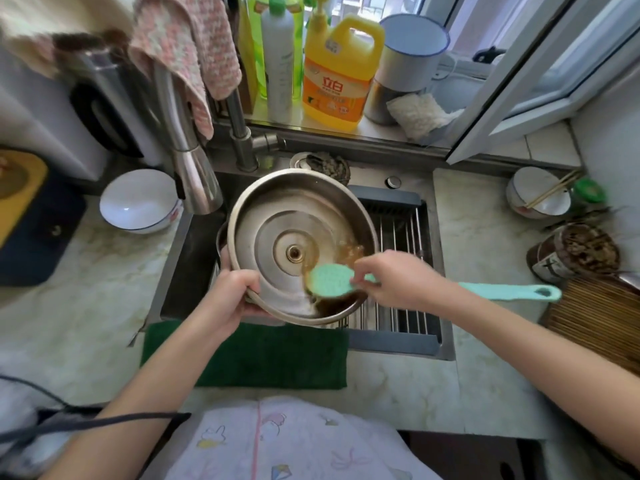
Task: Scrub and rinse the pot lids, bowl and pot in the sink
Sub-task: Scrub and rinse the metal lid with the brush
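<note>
1. We find the round stainless-steel pot lid [277, 216] tilted, underside towards us, over the dark steel sink [187, 271]; brown water pools at its 5 o'clock edge.
2. The left hand [230, 296] grips the lid's rim at 8 o'clock, fingers curled round it.
3. The right hand [398, 278] holds the mint-green long-handled plastic brush [329, 280]; its head lies against the lid at 5 o'clock.
4. At the sink's 9 o'clock we see a white round bowl [138, 202] on the counter.
</note>
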A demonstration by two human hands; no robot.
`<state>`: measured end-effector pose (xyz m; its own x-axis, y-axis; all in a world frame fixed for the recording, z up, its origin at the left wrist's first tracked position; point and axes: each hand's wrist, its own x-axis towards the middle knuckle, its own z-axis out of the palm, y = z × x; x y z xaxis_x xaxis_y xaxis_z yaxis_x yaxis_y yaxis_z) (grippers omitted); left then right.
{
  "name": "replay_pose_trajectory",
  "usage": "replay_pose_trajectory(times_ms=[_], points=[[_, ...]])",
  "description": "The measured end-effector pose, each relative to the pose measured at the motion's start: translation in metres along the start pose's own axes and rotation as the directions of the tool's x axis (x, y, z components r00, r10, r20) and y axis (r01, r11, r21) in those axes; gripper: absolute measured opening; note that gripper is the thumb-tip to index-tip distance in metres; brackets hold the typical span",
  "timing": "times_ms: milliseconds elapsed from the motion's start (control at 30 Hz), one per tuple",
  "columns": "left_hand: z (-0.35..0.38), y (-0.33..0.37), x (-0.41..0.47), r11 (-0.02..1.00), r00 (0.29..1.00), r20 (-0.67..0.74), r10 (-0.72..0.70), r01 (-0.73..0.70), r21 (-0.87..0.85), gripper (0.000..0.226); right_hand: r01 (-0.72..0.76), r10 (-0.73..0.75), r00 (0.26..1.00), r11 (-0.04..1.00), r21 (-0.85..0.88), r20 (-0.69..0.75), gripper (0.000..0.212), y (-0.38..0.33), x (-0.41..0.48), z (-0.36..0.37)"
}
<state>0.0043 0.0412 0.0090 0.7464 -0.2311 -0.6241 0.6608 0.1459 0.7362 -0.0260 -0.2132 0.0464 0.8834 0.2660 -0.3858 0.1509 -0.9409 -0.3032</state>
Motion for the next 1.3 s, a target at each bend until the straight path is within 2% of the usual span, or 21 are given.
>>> replay_pose_trajectory(times_ms=[67,167,233,300,367,433,500,567,633,700,767,833,933,1000,1067,1133,1233,1300], points=[[0.006,-0.001,0.000,1.000,1.000,0.000,0.003,-0.003,0.005,0.080,0.052,-0.051,0.998,0.998,0.039,-0.029,0.019,-0.010,-0.004,0.014],[0.015,-0.003,-0.001,1.000,1.000,0.026,-0.005,0.005,0.027,0.089,0.105,-0.100,0.966,0.994,0.011,-0.238,0.018,-0.014,0.008,0.022],[0.017,-0.001,-0.003,0.999,0.999,0.041,0.014,-0.015,0.038,0.089,0.060,-0.079,0.913,0.996,-0.061,-0.400,0.016,-0.010,0.016,0.017],[0.014,0.002,-0.001,0.999,0.999,0.041,0.019,-0.020,0.026,0.092,-0.018,-0.020,0.883,0.997,-0.077,-0.469,0.018,-0.002,0.018,0.008],[0.012,0.002,-0.001,1.000,0.999,0.042,0.002,-0.003,0.022,0.092,-0.009,-0.010,0.908,0.999,-0.044,-0.420,0.017,-0.001,0.010,0.004],[0.014,-0.001,-0.004,0.999,0.998,0.056,-0.029,0.027,0.031,0.088,0.060,-0.062,0.951,0.998,-0.015,-0.304,0.016,-0.010,0.001,0.006],[0.019,-0.007,-0.007,0.998,0.996,0.067,-0.063,0.061,0.034,0.088,0.131,-0.130,0.958,0.991,-0.011,-0.256,0.016,-0.022,-0.001,0.012],[0.022,-0.010,-0.008,0.997,0.996,0.073,-0.058,0.054,0.057,0.088,0.120,-0.130,0.942,0.991,-0.051,-0.309,0.015,-0.020,0.007,0.014],[0.020,-0.009,-0.008,0.997,0.997,0.066,-0.046,0.042,0.060,0.087,-0.012,-0.034,0.911,0.994,-0.108,-0.410,0.014,-0.010,0.015,0.008],[0.016,-0.005,-0.010,0.999,0.998,0.052,-0.032,0.031,0.024,0.086,-0.125,0.064,0.897,0.986,-0.112,-0.436,0.015,0.004,0.009,0.002],[0.009,0.000,-0.012,1.000,1.000,0.027,0.014,-0.015,0.022,0.086,-0.100,0.070,0.942,0.992,-0.077,-0.328,0.016,0.005,-0.006,0.005],[0.006,0.006,-0.013,0.996,0.998,0.019,0.061,-0.062,0.060,0.088,0.008,-0.006,0.971,1.000,0.007,-0.237,0.017,-0.012,-0.019,0.018],[0.015,0.013,-0.017,0.993,0.996,0.033,0.078,-0.081,0.082,0.087,0.134,-0.111,0.920,0.990,0.036,-0.375,0.013,-0.030,-0.005,0.033],[0.020,0.014,-0.020,0.994,0.997,0.049,0.066,-0.070,0.080,0.085,0.049,-0.054,0.858,0.999,-0.024,-0.511,0.011,-0.023,0.015,0.026],[0.019,0.014,-0.020,0.996,0.997,0.055,0.058,-0.062,0.061,0.086,-0.074,0.046,0.815,0.997,-0.025,-0.577,0.015,-0.012,0.021,0.011],[0.015,0.012,-0.018,0.996,0.997,0.048,0.058,-0.061,0.061,0.086,-0.085,0.074,0.837,0.996,0.004,-0.543,0.016,-0.006,0.012,0.006],[0.016,0.004,-0.016,0.997,0.999,0.041,0.034,-0.036,0.062,0.085,0.017,-0.023,0.927,1.000,-0.020,-0.374,0.012,-0.025,-0.005,0.018],[0.020,-0.001,-0.019,0.997,0.999,0.042,0.028,-0.031,0.075,0.086,0.053,-0.068,0.920,0.997,-0.049,-0.386,0.011,-0.036,-0.003,0.029]])
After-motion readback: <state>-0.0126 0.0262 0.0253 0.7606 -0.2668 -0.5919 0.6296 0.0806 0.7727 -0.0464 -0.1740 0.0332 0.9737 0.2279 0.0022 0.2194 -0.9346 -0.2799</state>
